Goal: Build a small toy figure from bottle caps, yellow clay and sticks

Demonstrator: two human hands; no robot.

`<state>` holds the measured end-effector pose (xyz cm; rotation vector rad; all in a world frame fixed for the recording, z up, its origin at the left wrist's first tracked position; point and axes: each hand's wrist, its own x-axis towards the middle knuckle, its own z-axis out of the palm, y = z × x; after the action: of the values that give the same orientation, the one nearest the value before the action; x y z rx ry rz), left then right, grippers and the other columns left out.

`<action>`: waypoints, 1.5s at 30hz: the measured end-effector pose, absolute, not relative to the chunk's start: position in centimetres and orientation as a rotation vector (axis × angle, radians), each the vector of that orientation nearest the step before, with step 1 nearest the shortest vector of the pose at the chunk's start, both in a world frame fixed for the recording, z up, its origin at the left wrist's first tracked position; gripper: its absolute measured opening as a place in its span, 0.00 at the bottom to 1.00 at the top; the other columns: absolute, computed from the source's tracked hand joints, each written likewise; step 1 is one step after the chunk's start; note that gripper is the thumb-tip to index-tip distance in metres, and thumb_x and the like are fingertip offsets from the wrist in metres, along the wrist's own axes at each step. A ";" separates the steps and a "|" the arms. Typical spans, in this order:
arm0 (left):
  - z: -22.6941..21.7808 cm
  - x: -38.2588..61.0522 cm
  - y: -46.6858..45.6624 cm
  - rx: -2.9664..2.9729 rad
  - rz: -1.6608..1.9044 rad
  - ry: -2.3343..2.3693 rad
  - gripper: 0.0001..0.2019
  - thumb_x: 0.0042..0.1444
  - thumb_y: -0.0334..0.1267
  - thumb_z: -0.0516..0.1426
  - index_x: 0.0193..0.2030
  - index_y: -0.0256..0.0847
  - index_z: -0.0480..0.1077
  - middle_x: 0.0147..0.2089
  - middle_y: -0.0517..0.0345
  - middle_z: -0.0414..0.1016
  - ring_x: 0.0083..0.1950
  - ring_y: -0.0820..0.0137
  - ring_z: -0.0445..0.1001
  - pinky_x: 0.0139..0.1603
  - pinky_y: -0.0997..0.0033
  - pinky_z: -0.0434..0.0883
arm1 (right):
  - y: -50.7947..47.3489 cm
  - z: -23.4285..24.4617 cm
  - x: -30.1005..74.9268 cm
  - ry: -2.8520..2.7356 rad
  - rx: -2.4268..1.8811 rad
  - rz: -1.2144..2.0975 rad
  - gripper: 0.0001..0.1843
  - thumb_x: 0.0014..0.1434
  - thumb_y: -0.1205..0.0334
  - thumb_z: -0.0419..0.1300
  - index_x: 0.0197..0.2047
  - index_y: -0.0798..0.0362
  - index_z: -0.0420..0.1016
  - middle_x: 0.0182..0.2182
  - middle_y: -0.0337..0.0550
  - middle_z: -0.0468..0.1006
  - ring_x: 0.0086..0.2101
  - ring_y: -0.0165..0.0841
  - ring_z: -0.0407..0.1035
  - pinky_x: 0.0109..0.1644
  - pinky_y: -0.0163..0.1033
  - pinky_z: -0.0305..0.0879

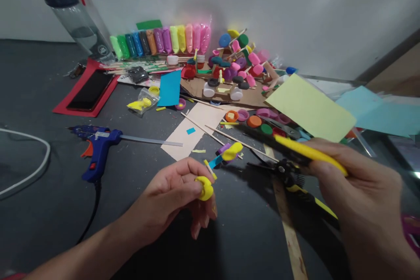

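Observation:
My left hand (179,197) pinches a small yellow clay piece (206,189) between thumb and fingers. Closed around a long black-and-yellow hand tool (310,154), my right hand (356,197) is at the right; motion blur hides the tool's exact kind. Black-and-yellow pliers (286,173) with a spring lie just below that tool, their handles running towards my right wrist. Beyond my left fingertips stands a small piece with a yellow top (232,152), a blue strip (215,161) and a purple part. A short yellow-and-pale stick (210,169) is close to my left fingers.
A blue glue gun (101,144) with a cable lies left. Behind are a phone (90,89) on red paper, a water bottle (80,26), clay packets (160,40) and cardboard (197,87) bearing colourful models. Wooden sticks (226,135), a wooden ruler (288,236) and yellow paper (310,107) lie around.

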<state>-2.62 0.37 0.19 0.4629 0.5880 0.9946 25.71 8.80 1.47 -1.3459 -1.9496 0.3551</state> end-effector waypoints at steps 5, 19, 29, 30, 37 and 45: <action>0.0 -2.5 0.2 0.496 0.984 0.628 0.06 0.61 0.38 0.62 0.41 0.38 0.71 0.28 0.57 0.79 0.25 0.75 0.74 0.23 0.81 0.71 | 10.6 1.5 26.3 -2.146 -1.471 -0.190 0.21 0.66 0.46 0.55 0.47 0.52 0.80 0.36 0.48 0.82 0.35 0.41 0.76 0.37 0.42 0.67; 0.6 -2.3 -0.8 0.766 0.947 0.810 0.07 0.65 0.41 0.59 0.42 0.39 0.68 0.38 0.51 0.83 0.38 0.71 0.80 0.35 0.77 0.72 | 9.4 1.7 24.6 -2.165 -1.402 -0.050 0.15 0.67 0.47 0.55 0.43 0.48 0.76 0.38 0.47 0.81 0.39 0.42 0.76 0.43 0.45 0.70; 0.3 -2.2 -1.9 1.239 0.842 1.029 0.04 0.69 0.40 0.53 0.47 0.46 0.67 0.34 0.60 0.77 0.34 0.73 0.73 0.32 0.76 0.65 | 3.4 2.5 17.3 -2.120 -0.790 0.993 0.05 0.62 0.63 0.65 0.41 0.47 0.75 0.36 0.40 0.79 0.35 0.32 0.74 0.36 0.36 0.71; 0.2 -2.2 -2.0 1.285 0.854 1.043 0.04 0.68 0.38 0.53 0.47 0.46 0.67 0.35 0.60 0.77 0.34 0.73 0.73 0.33 0.76 0.65 | 3.4 2.4 17.4 -2.104 -0.789 1.006 0.04 0.62 0.64 0.64 0.41 0.47 0.75 0.35 0.40 0.79 0.34 0.32 0.74 0.36 0.36 0.71; -0.1 -2.3 -1.7 1.728 1.136 1.169 0.20 0.57 0.24 0.62 0.52 0.50 0.72 0.46 0.58 0.80 0.48 0.68 0.77 0.51 0.72 0.70 | 3.3 2.1 17.6 -2.108 -0.795 0.970 0.07 0.63 0.69 0.61 0.41 0.47 0.74 0.34 0.39 0.78 0.34 0.31 0.74 0.37 0.36 0.71; -0.2 -1.9 -1.2 1.935 1.215 1.180 0.14 0.59 0.23 0.58 0.48 0.44 0.70 0.41 0.57 0.81 0.42 0.70 0.78 0.42 0.74 0.74 | 3.1 1.5 17.3 -2.129 -0.751 0.886 0.06 0.65 0.72 0.59 0.43 0.52 0.73 0.34 0.40 0.78 0.34 0.28 0.72 0.37 0.32 0.68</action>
<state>-1.94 -1.24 -0.23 1.9353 1.1800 1.2149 17.26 3.11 1.53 -0.7506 -2.1286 0.8860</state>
